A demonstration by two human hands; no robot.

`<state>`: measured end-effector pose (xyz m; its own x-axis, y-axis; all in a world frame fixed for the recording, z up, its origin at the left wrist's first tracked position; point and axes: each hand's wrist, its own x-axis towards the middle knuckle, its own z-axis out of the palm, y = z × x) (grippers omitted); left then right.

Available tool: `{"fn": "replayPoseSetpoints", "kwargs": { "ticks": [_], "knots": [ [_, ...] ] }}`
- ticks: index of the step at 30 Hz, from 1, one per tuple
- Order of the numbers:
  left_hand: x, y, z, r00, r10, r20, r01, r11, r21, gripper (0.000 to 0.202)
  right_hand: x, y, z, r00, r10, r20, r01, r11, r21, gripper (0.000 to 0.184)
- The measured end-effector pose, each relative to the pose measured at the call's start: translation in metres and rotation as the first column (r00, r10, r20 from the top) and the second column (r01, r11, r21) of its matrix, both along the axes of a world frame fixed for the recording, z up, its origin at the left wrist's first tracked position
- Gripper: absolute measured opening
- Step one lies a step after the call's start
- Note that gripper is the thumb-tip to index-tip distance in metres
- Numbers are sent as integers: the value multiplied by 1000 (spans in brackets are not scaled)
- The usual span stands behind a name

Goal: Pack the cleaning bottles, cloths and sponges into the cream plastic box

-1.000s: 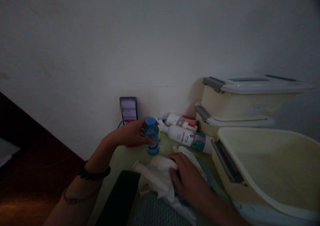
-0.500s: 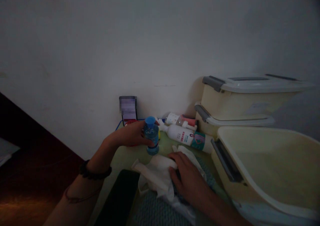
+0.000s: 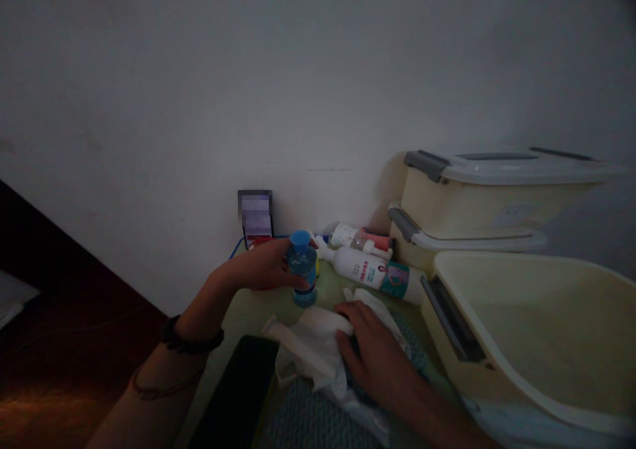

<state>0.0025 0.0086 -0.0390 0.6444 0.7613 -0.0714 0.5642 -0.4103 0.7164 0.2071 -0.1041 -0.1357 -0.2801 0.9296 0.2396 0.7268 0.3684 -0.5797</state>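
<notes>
The left hand point(image 3: 263, 263) wraps fingers and thumb around the upright blue bottle point(image 3: 301, 261) on the counter point(image 3: 243, 313), probably steadying it. The right hand point(image 3: 375, 353) lies bent over the crumpled white cloth point(image 3: 315, 343), perhaps anchoring it; whether it pinches is unclear.

The bottle point(image 3: 302, 261) was upright in the left fingers point(image 3: 294, 279), behind the cloth point(image 3: 309, 343), which lay partly on a mat point(image 3: 318, 416), under the right fingers point(image 3: 350, 311). Left of the cloth lay a flat object point(image 3: 238, 389). Farther back, a phone point(image 3: 258, 220) stood near the wall point(image 3: 318, 104). Right of the bottle, a spray bottle point(image 3: 355, 265) lay on the bench point(image 3: 243, 310), a second bottle point(image 3: 342, 236) behind it. Far right, an open tub point(image 3: 442, 343) stood before two stacked boxes point(image 3: 477, 205).
</notes>
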Motion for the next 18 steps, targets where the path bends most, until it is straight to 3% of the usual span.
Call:
{"fn": "replayPoseSetpoints", "kwargs": {
  "ticks": [5, 8, 14, 18],
  "knots": [
    [0, 0, 1, 999, 8, -38, -5, 998, 68, 47, 0, 1, 0, 1000, 2, -28, -2, 1000, 2, 26],
    [0, 0, 2, 998, 11, 61, -14, 999, 42, 47, 2, 1, -1, 994, -2, -114, -2, 999, -33, 29],
    [10, -10, 7, 917, 35, 398, 56, 975, -213, 54, 8, -4, -2, 948, -6, -318, -4, 1000, -30, 44],
    [19, -17, 7, 880, 11, 475, 165, 930, -327, 57, 9, -7, 3, 905, 72, -419, -92, 995, -28, 44]
  ]
}}
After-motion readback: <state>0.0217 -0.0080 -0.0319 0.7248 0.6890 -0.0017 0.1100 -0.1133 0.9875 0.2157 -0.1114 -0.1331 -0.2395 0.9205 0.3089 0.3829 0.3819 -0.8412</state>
